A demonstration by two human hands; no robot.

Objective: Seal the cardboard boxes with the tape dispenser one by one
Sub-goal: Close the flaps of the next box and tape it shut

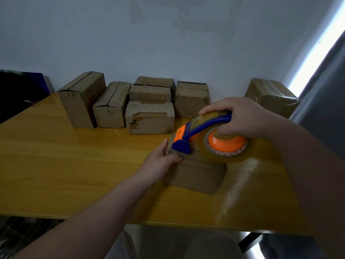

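Cardboard working box [196,174] lies on the bench [56,165], directly under the tape dispenser [203,126]. The left hand [162,157] holds the far end of this box, its grip clenched round the edge with the fingertips on the top face. The right hand [239,118], above the box, has its grip wrapped round the dispenser's blue handle and the tape roll [224,158]. The dispenser's nose sits at the box's far end, just beside the left fingers. Whether tape is already stuck down cannot be told. The step in hand appears to be laying a strip along the top seam. Press the nose firmly onto the cardboard so the tape bonds. Draw the dispenser in a straight line along the seam toward the box's near end. Brace the box with the left hand so it cannot slide, and move those fingers clear of the cutter. Carry the strip over the near edge before cutting. Unsealed boxes [149,118] stand in a row beyond the working box.
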